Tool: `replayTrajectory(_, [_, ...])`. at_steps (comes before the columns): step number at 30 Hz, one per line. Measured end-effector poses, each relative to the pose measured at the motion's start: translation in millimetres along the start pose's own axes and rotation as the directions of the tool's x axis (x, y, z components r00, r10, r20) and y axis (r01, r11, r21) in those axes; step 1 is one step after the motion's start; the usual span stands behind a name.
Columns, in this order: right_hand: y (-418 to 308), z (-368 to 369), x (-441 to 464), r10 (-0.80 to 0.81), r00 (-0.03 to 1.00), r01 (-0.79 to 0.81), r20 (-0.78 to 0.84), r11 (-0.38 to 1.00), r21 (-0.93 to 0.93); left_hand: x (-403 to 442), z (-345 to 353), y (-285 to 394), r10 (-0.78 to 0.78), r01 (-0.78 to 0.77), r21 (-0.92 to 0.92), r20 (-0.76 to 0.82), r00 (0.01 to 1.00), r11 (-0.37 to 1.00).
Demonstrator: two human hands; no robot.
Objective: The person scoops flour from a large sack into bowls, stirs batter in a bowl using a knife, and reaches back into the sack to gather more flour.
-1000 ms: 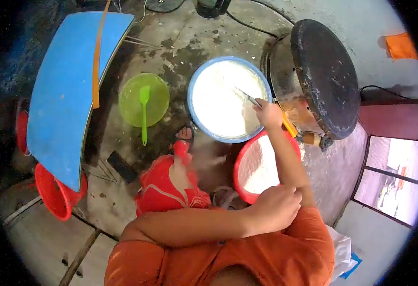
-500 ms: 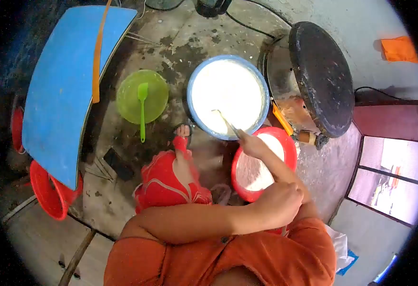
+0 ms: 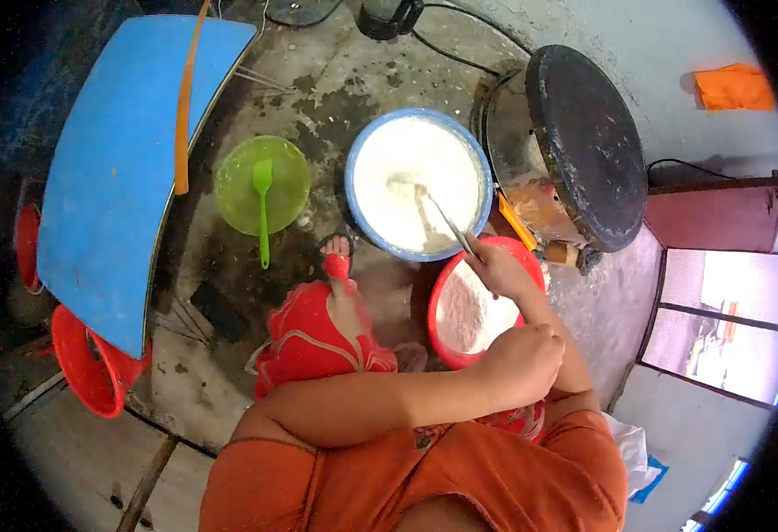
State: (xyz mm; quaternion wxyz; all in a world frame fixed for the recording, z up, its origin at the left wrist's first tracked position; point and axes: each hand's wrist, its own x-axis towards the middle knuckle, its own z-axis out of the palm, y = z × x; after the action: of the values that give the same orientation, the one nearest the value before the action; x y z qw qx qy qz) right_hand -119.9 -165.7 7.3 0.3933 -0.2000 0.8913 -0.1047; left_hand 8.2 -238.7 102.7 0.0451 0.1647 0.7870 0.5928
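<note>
A blue-rimmed basin (image 3: 360, 217) holds a thick white batter-like mixture (image 3: 406, 151). My right hand (image 3: 497, 269) is closed around the handle of a metal ladle (image 3: 446, 220), which slants down into the mixture; its far end is blurred and coated in white. Directly below that hand sits a red basin (image 3: 436, 332) containing pale powder (image 3: 467, 310). My left hand (image 3: 526, 359) is curled into a fist beside my right forearm, with its fingertips tucked out of sight and no object showing.
To the left, a green bowl (image 3: 229, 199) carries a green spatula (image 3: 264, 208) across it. A blue tabletop (image 3: 114, 160) stands farther left, above a red bucket (image 3: 96, 372). At right is a metal drum with a round black top (image 3: 588, 146), beside an orange-handled tool (image 3: 517, 223).
The ladle has shifted within the white mixture, leaving streaks on its surface. My right hand has moved slightly right and toward me. My left fist stays near the right forearm.
</note>
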Motion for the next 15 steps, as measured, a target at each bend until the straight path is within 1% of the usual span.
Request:
replayTrajectory(1, [-0.4,-2.9,-9.6,-0.02,0.998,0.027,0.055,0.991,-0.13,-1.0,-0.2,0.0,0.003,-0.002,-0.01,0.015,1.0,1.0])
replayTrajectory(3, [30.8,28.5,1.3,-0.211,0.976,0.214,0.048,0.914,-0.345,-1.3,8.6,-6.2,0.002,-0.002,-0.009,0.014,1.0,1.0])
replayTrajectory(4, [38.2,47.3,14.6,-0.187,0.978,0.208,0.093,0.908,-0.363,-0.5,11.4,-8.2,0.021,-0.021,0.001,-0.042,0.999,1.0])
replayTrajectory(5, [32.7,62.5,29.9,-0.068,0.992,0.099,0.106,0.941,-0.322,-0.2,13.2,-8.4,0.041,-0.04,0.012,-0.096,0.995,0.999])
replayTrajectory(6, [32.4,81.3,47.6,-0.103,0.993,0.117,0.063,0.951,-0.285,0.7,7.7,-7.5,0.041,-0.039,0.022,-0.068,0.997,0.999])
replayTrajectory(7, [14.1,88.7,51.2,-0.098,0.992,0.077,-0.074,0.968,-0.24,2.1,0.4,-3.7,-0.023,0.022,0.018,0.035,0.999,1.0])
replayTrajectory(8, [23.3,108.4,73.1,-0.119,0.978,0.073,-0.171,0.965,-0.253,3.6,4.0,-5.0,-0.009,0.008,0.043,0.013,1.0,0.999])
replayTrajectory(9, [21.0,108.9,85.5,-0.161,0.954,0.112,-0.252,0.974,-0.197,4.6,10.2,-6.2,0.002,-0.001,0.065,-0.009,1.0,0.998])
replayTrajectory(10, [20.6,105.5,94.2,-0.121,0.954,0.127,-0.273,0.992,0.001,5.0,15.4,-6.1,0.003,-0.003,0.064,-0.005,1.0,0.998])
replayTrajectory(11, [10.9,95.7,98.5,-0.084,0.953,0.146,-0.29,0.969,0.198,6.3,17.8,-6.7,0.013,-0.012,0.051,-0.01,1.0,0.999])
replayTrajectory(12, [6.8,83.1,96.0,0.098,0.981,0.001,-0.166,0.858,0.513,6.1,19.8,-7.4,0.021,-0.02,0.037,-0.017,1.0,0.999])
replayTrajectory(13, [-6.2,60.3,80.0,0.232,0.973,-0.162,0.013,0.638,0.752,4.4,18.6,-6.5,0.022,-0.021,0.037,-0.017,1.0,0.999])
replayTrajectory(14, [-4.6,43.7,68.6,0.16,0.985,-0.141,0.065,0.524,0.84,2.4,16.6,-5.2,0.039,-0.037,0.045,-0.039,0.998,0.998])
replayTrajectory(15, [-8.3,28.5,48.1,0.131,0.991,-0.09,0.021,0.54,0.837,1.2,15.0,-4.0,0.059,-0.056,0.051,-0.062,0.996,0.997])
